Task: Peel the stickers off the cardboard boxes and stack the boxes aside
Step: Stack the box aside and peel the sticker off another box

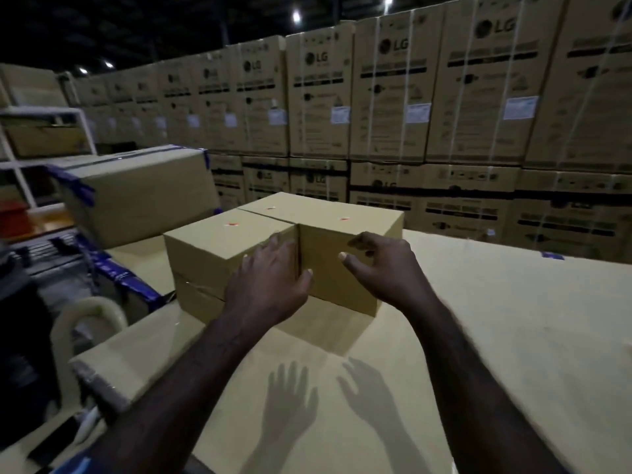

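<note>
Plain cardboard boxes stand close together on a big flat cardboard surface (496, 336). The left box (212, 241) carries a small red sticker (232, 224) on its top. The right box (342, 268) has a red sticker (344, 219) too, and a box behind (273, 203) shows a third sticker (270, 208). My left hand (270, 285) lies with straight fingers against the front of the left box at the seam. My right hand (386, 265) hovers with spread, relaxed fingers in front of the right box and holds nothing.
A larger box with blue tape (136, 193) sits at the back left. A roll of packing tape (89, 319) lies at the left edge. A white shelf (44, 131) stands far left. A wall of stacked printed cartons (410, 114) fills the background.
</note>
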A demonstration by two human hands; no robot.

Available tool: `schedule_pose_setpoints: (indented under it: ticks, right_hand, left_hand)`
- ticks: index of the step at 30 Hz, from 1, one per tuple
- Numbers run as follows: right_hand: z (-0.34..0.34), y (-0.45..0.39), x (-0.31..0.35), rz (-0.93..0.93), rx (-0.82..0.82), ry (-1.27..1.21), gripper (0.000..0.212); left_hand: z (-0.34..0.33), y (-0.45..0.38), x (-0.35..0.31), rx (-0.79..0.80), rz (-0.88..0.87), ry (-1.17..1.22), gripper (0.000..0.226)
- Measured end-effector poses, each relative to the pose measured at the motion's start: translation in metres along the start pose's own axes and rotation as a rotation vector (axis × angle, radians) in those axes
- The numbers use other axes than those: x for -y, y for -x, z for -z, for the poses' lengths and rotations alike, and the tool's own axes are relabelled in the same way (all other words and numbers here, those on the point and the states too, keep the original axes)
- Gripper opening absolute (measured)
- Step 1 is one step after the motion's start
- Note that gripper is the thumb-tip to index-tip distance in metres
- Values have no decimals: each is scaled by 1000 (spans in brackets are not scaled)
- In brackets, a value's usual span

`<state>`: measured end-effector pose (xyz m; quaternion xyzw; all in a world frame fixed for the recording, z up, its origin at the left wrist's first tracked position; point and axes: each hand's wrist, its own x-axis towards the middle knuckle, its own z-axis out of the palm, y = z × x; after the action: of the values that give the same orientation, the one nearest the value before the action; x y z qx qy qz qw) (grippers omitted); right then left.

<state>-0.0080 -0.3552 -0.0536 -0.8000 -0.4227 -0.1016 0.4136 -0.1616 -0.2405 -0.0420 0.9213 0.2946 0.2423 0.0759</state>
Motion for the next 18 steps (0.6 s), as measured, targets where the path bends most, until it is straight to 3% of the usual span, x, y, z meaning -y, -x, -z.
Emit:
schedule_pose_setpoints:
  ticks: [8, 18]
  right_hand:
    - [-88, -81, 2, 10, 75, -8, 41]
    - [-201, -125, 38, 17, 213, 44, 56]
  left_hand:
    - [-27, -88, 73, 2, 36, -60, 62]
    - [-54, -176, 194, 53, 58, -124, 52]
